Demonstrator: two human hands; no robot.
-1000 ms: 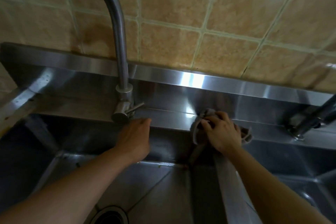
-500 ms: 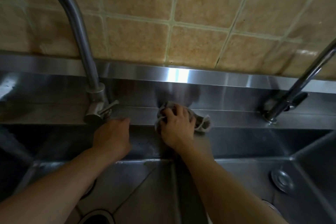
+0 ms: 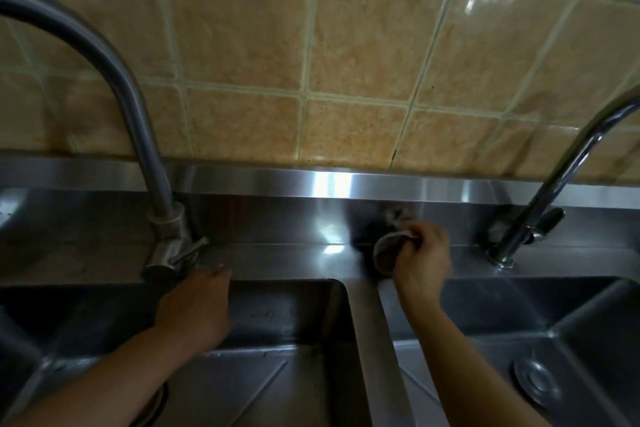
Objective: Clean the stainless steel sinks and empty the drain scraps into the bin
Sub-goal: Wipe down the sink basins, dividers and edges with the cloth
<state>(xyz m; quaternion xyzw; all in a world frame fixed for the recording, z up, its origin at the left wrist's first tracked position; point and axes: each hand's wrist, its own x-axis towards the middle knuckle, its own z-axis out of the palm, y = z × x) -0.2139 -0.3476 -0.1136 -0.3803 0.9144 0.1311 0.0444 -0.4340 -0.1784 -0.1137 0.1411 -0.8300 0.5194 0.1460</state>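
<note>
Your right hand grips grey cloth, fingers curled round it, pressing it on steel ledge behind divider between two sinks. Your left hand rests over back rim of left sink, just below left faucet; fingers hidden, cannot tell grip. Right sink shows drain strainer.

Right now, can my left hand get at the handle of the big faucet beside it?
Probably yes. The left hand rests on the sink ledge just below the faucet handle, with nothing between them.
</note>
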